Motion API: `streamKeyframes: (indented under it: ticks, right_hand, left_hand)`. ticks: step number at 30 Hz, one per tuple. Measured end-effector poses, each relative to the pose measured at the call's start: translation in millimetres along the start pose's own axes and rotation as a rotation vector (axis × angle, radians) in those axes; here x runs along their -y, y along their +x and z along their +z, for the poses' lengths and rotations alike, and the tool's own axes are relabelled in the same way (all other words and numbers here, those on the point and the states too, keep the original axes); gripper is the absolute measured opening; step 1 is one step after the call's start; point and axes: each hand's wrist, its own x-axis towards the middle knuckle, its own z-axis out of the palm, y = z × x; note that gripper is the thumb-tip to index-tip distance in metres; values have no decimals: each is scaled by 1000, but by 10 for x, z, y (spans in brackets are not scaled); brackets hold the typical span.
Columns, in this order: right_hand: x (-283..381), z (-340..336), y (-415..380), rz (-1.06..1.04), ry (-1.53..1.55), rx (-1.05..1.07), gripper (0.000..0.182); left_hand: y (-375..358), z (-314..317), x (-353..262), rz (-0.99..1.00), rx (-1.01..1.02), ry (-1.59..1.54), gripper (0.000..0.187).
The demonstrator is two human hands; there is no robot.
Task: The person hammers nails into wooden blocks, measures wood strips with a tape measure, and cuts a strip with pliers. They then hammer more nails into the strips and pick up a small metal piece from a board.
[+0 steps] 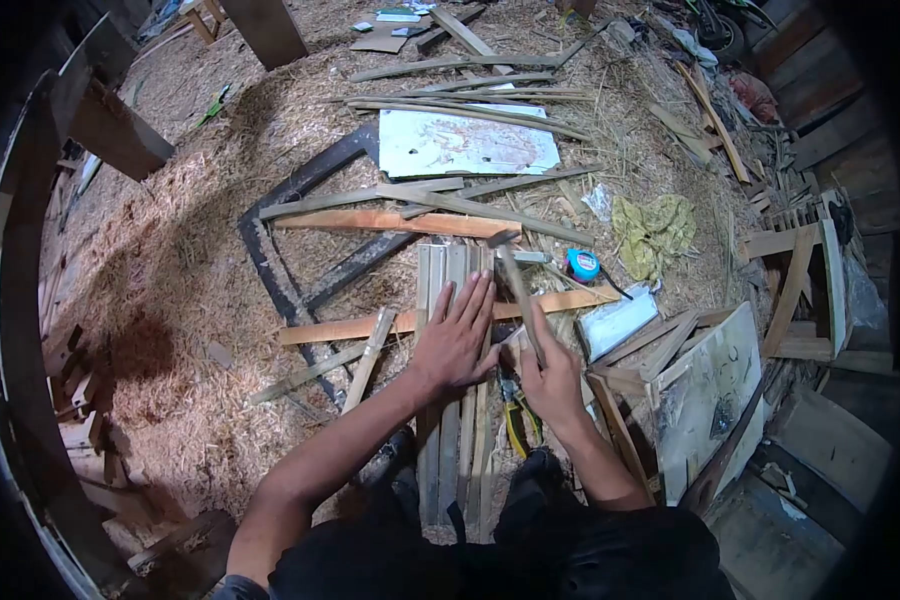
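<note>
My left hand (454, 338) lies flat, fingers stretched out, on a row of narrow wooden slats (451, 440) that run lengthwise between my feet. Just right of it, my right hand (550, 378) is wrapped round the wooden handle of a hammer (520, 295), whose head points away from me near the slats' far end. Yellow-handled pliers (516, 425) rest beside the slats, below my hands. An orange-brown board (350, 329) crosses by the slats, and a blue tape measure (582, 264) sits beyond my right hand.
A dark angular frame (262, 255) and loose strips lie on ground strewn with shavings. Farther off is a white board (470, 140). A yellow cloth (653, 235) lies at the right, near a wooden box with a stained white panel (712, 385). Dark posts stand at the left.
</note>
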Motion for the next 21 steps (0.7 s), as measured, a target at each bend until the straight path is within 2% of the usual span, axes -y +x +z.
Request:
streamKeyframes:
  ticks: [1,3,5,8,11,14,17,21]
  right_hand:
    - [42,5,-23,-30,26,-47,58]
    - [51,21,-53,40,107,6,56]
    - [150,-70,-55,259,112,147,54]
    - [-135,66,-182,44,59,4,51]
    - [-92,33,-252,184,70,97,51]
    - [-178,78,-385,53,37,22,49]
    - [-131,30,-267,190,-54,165,50]
    - [-224,90,-342,-67,5,-90,48]
  left_hand:
    - [-3,-4,12,-5,2,2,94]
    - [-3,5,29,-4,1,25,94]
    - [-1,14,12,-1,-1,17,94]
    - [-32,26,6,-8,-6,-22,94]
    - [-1,-1,16,-10,-17,-34,94]
    - [-7,-7,4,-18,-7,-36,93]
    - [-1,8,4,-22,-8,-32,93]
    - [5,-1,26,-16,-12,-35,93]
